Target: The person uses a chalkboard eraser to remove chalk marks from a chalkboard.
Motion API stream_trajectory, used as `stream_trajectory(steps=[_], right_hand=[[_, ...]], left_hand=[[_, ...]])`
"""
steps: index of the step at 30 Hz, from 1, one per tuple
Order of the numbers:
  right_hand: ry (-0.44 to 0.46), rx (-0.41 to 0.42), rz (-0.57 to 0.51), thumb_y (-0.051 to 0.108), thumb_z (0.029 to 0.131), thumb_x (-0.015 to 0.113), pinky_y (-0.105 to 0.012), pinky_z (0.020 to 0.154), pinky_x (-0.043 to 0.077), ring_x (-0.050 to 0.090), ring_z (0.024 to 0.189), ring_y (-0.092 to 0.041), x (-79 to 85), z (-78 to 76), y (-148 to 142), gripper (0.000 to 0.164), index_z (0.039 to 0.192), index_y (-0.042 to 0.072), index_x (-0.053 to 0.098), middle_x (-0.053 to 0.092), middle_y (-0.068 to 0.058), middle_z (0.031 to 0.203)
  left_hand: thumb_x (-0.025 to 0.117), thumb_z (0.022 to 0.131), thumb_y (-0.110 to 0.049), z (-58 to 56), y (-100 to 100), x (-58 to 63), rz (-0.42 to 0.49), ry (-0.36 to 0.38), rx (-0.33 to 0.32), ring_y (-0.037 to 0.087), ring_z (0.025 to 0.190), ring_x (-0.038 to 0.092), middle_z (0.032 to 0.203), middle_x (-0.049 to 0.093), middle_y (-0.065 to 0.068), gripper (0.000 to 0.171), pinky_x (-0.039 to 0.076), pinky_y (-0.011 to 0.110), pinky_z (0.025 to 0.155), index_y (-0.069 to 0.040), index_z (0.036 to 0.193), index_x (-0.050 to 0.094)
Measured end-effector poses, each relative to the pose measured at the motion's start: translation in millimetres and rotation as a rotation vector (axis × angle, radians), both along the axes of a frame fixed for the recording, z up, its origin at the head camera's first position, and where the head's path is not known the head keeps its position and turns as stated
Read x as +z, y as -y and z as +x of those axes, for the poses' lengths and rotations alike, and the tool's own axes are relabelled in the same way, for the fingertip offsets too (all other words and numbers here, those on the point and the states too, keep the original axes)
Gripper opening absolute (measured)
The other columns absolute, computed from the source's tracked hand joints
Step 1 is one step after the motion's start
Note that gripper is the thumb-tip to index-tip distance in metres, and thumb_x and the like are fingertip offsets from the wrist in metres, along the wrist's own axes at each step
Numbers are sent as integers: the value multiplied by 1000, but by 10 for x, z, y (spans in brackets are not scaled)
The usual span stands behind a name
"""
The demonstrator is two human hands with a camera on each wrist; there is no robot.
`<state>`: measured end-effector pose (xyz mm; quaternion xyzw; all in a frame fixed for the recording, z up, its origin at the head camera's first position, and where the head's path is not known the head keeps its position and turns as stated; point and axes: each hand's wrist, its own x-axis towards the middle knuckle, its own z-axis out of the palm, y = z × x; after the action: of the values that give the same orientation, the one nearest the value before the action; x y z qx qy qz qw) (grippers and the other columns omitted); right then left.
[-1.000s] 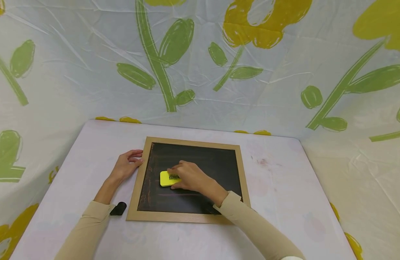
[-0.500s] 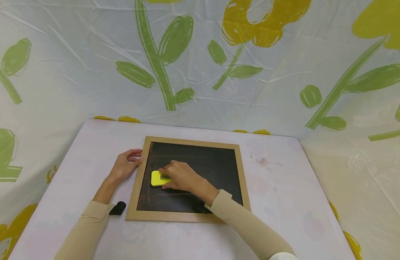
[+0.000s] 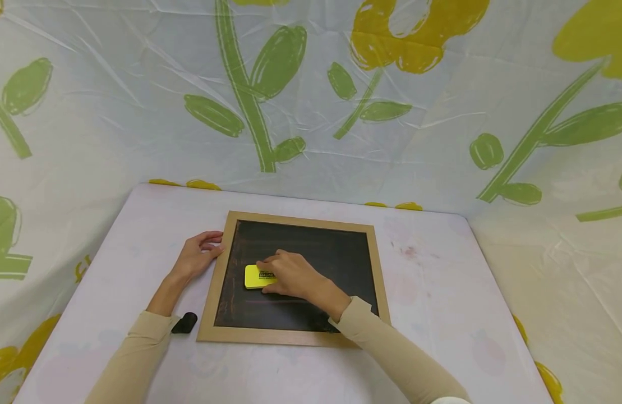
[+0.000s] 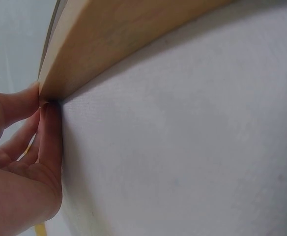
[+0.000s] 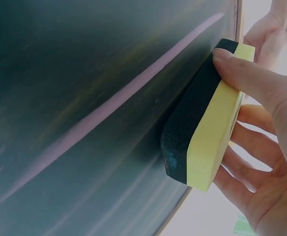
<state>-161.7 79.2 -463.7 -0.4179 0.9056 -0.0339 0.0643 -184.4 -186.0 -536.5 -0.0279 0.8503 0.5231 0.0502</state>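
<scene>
My right hand [image 3: 293,275] grips a yellow and black board eraser [image 3: 255,276] over the left half of a wood-framed chalkboard [image 3: 321,252]. In the right wrist view, the thumb presses one long side of the eraser [image 5: 202,118], with the fingers along the other; its black felt faces the board. A pink chalk line [image 5: 109,105] runs across the board beside it. My left hand [image 3: 194,257] holds the board's left edge. In the left wrist view, its thumb and fingertips meet at the wooden frame [image 4: 99,44].
A small black object [image 3: 185,323] lies on the table near the left sleeve, just left of the frame's lower corner. Faint orange chalk marks show along the board's left side. A flower-printed cloth [image 3: 311,112] hangs behind the table [image 3: 442,292].
Between the first two frames the right hand slid the eraser left; since then it has moved slightly back to the right. The left hand keeps its place at the frame.
</scene>
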Motion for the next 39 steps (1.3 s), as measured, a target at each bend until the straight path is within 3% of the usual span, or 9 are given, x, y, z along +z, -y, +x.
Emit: stream_trajectory(steps=[14, 28, 39], right_hand=[[18, -50, -32, 39, 86, 84, -33, 82, 55, 63, 99, -22, 36, -12, -310, 60, 137, 12, 68, 70, -7, 130], [27, -108, -51, 37, 85, 86, -37, 83, 57, 64, 103, -25, 33, 6, -626, 58, 134, 11, 69, 71, -10, 128], [-22, -133, -77, 35, 80, 89, -35, 79, 58, 65, 97, -25, 33, 85, -969, 61, 131, 7, 71, 73, -12, 124]], left_hand=[[66, 101, -13, -33, 13, 60, 30, -12, -11, 35, 108, 63, 132, 63, 26, 44, 45, 19, 79, 4, 141, 56], [66, 101, -13, -40, 19, 28, 14, -16, -17, 33, 108, 64, 132, 63, 25, 45, 47, 22, 81, 4, 142, 55], [66, 101, -13, -1, 3, 46, 14, -2, -6, 33, 108, 63, 132, 63, 25, 45, 47, 22, 80, 3, 142, 55]])
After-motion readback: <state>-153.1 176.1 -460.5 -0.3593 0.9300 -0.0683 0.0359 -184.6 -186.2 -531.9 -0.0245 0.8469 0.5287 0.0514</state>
